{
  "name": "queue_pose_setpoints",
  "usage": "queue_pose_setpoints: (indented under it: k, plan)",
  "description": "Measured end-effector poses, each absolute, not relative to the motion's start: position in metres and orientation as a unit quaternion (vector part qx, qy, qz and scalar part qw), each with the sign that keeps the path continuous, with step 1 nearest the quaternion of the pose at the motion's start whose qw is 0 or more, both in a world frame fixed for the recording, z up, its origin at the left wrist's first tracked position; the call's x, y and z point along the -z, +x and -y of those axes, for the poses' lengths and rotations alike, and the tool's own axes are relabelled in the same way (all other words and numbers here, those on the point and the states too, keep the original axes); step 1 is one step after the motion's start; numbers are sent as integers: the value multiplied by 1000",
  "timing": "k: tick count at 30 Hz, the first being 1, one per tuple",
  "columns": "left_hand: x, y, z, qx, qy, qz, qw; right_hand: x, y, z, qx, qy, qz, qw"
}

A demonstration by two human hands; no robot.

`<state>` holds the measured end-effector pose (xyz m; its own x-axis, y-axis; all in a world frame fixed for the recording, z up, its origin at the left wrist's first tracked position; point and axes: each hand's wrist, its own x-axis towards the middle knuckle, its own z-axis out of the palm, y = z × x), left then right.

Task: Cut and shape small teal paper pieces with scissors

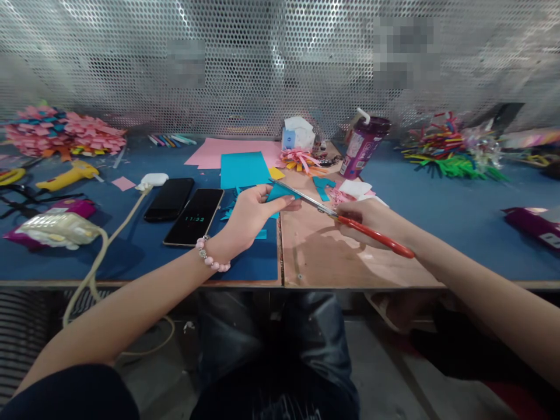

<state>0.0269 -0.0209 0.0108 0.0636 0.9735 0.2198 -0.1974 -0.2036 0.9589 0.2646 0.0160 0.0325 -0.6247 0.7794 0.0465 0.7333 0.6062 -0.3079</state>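
The left hand (245, 217) half-hides blue scraps (227, 212) and pinches a blue piece (277, 192) above the table (315, 262); scissors (350, 223) reach over it, their handle partly covered by the right hand (365, 214) gripping them. A packet (531, 226) is cut off, far right.

Pink beaded bracelet (214, 265), navy sleeve (74, 392)

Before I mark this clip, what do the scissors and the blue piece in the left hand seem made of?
Scissors: blades look like polished metal, silvery and shiny; handles probably smooth plastic, evenly red-orange. Blue piece: matte, likely paper or thin foam, flat-coloured without glare.
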Motion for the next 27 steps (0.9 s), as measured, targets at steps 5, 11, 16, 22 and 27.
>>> queue_pose_setpoints:
  k: [5,11,16,22,27]
  plan:
    - [-7,29,18,-573,513,-350,534,-26,267,-18,-130,-425,890,101]
    - [-3,33,12,-559,501,-340,566,-23,272,-17,-127,-426,888,115]
    - [-2,35,10,-547,503,-344,574,-22,276,-13,-125,-428,885,135]
    - [-4,33,12,-528,497,-349,594,-17,276,-13,-202,-521,801,216]
    - [-8,28,11,-523,497,-369,586,-20,264,-20,-395,-553,664,313]
